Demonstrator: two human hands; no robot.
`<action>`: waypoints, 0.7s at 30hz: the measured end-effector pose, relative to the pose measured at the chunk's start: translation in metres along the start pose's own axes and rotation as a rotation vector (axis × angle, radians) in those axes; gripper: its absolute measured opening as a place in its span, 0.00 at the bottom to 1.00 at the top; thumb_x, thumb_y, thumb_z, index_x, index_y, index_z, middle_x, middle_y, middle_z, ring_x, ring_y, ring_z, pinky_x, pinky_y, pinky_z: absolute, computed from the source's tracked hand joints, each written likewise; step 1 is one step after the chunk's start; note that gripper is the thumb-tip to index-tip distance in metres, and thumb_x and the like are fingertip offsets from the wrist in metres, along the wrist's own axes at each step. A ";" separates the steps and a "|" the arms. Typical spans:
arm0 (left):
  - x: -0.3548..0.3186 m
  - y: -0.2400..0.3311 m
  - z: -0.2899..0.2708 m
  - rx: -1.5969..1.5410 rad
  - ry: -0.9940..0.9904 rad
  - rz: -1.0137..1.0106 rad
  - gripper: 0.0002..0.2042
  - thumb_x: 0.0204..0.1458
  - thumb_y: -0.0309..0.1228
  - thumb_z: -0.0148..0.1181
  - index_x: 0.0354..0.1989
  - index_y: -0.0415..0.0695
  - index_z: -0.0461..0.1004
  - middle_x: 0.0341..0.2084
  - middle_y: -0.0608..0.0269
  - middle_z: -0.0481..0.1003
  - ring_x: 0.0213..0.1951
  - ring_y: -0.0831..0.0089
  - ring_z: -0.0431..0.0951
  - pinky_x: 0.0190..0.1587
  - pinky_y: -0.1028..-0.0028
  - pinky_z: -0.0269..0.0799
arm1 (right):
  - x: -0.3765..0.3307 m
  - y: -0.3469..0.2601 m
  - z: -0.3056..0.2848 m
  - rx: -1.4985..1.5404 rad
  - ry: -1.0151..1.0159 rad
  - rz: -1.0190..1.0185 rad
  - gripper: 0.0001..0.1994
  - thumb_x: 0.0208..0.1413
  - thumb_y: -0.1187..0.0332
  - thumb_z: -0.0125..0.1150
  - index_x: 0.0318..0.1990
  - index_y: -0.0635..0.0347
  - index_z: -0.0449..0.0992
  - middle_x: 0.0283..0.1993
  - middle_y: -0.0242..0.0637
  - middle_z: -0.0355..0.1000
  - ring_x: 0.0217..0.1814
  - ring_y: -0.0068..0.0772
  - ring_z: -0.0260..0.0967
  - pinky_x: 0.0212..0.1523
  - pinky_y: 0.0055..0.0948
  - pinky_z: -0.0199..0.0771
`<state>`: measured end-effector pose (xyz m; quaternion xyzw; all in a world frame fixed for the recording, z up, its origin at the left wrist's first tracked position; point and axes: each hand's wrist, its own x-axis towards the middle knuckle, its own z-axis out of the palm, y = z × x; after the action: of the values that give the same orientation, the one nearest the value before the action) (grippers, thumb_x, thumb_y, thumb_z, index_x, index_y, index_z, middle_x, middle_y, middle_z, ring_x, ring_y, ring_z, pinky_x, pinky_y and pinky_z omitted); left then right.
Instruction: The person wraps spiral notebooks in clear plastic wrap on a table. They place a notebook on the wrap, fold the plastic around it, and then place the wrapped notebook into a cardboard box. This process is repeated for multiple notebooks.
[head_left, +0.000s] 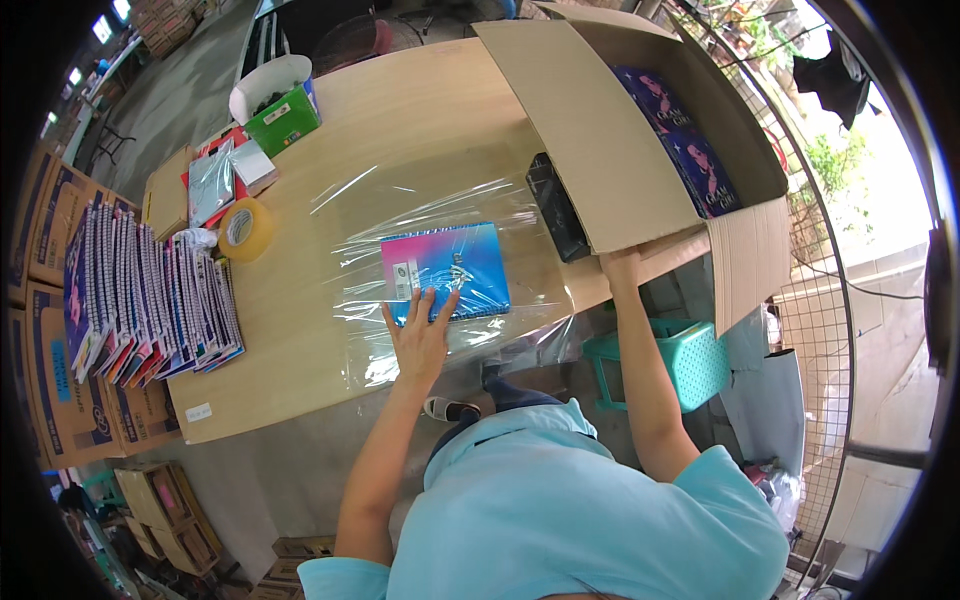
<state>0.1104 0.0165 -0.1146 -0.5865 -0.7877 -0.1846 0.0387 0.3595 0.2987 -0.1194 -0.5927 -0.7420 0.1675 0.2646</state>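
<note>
A pink-and-blue spiral notebook (480, 262) lies on a sheet of clear plastic film (365, 265) that spreads around it on the table. My left hand (420, 338) rests on the notebook's near left part, fingers apart and stretched out. At the table's right side, my right hand (621, 266) reaches in under the flap of an open cardboard carton (570, 110); its fingers are hidden there. Close to that hand, a black box-like object (556, 212) sits partly beneath the flap. Dark blue notebooks (697, 170) with pink figures are stacked inside the carton.
Many spiral notebooks (150, 295) stand in a row at the table's left edge, near a yellow tape roll (243, 229). Behind are packets (212, 185) and a green-and-white box (283, 120). A teal plastic basket (690, 365) is below the right edge; brown cartons (60, 370) stand left.
</note>
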 end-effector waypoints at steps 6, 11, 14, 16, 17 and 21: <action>0.001 0.001 -0.001 -0.020 0.010 0.013 0.30 0.48 0.25 0.60 0.61 0.68 0.67 0.56 0.58 0.69 0.60 0.59 0.68 0.63 0.32 0.38 | 0.061 0.004 0.024 -0.249 0.341 -0.366 0.10 0.54 0.68 0.59 0.43 0.61 0.76 0.45 0.52 0.72 0.44 0.49 0.72 0.39 0.44 0.73; 0.003 0.003 -0.001 -0.035 0.017 -0.003 0.27 0.52 0.27 0.58 0.61 0.66 0.67 0.57 0.57 0.69 0.61 0.59 0.67 0.64 0.32 0.36 | 0.044 -0.007 0.014 -0.187 0.405 -0.254 0.08 0.54 0.68 0.60 0.38 0.62 0.77 0.34 0.47 0.75 0.32 0.44 0.74 0.32 0.39 0.75; 0.000 0.003 0.002 -0.047 0.011 -0.015 0.27 0.51 0.26 0.58 0.61 0.66 0.67 0.57 0.57 0.69 0.61 0.59 0.67 0.64 0.32 0.36 | 0.009 -0.020 -0.019 0.054 0.221 0.024 0.08 0.55 0.68 0.60 0.35 0.63 0.78 0.27 0.44 0.76 0.25 0.42 0.75 0.27 0.36 0.76; 0.000 0.002 0.001 -0.044 0.006 -0.026 0.28 0.51 0.25 0.58 0.61 0.66 0.67 0.56 0.57 0.69 0.61 0.59 0.67 0.64 0.33 0.36 | -0.014 -0.021 -0.034 0.335 -0.040 0.301 0.09 0.55 0.68 0.61 0.33 0.66 0.77 0.22 0.41 0.74 0.19 0.36 0.73 0.23 0.33 0.76; 0.000 0.003 -0.001 -0.039 0.002 -0.027 0.29 0.50 0.25 0.58 0.61 0.66 0.67 0.56 0.57 0.69 0.61 0.59 0.67 0.64 0.33 0.36 | -0.023 -0.012 -0.034 0.390 -0.064 0.357 0.09 0.55 0.68 0.61 0.32 0.67 0.76 0.21 0.41 0.74 0.18 0.35 0.72 0.23 0.33 0.75; 0.004 0.007 -0.005 -0.027 -0.014 -0.020 0.30 0.49 0.23 0.58 0.61 0.67 0.67 0.56 0.56 0.69 0.62 0.59 0.66 0.64 0.33 0.36 | -0.033 0.019 -0.008 0.631 -0.125 0.568 0.07 0.55 0.71 0.61 0.38 0.66 0.74 0.22 0.36 0.71 0.22 0.32 0.73 0.23 0.31 0.76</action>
<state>0.1152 0.0201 -0.1069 -0.5806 -0.7910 -0.1915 0.0231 0.3846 0.2709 -0.1299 -0.6523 -0.4763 0.4881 0.3309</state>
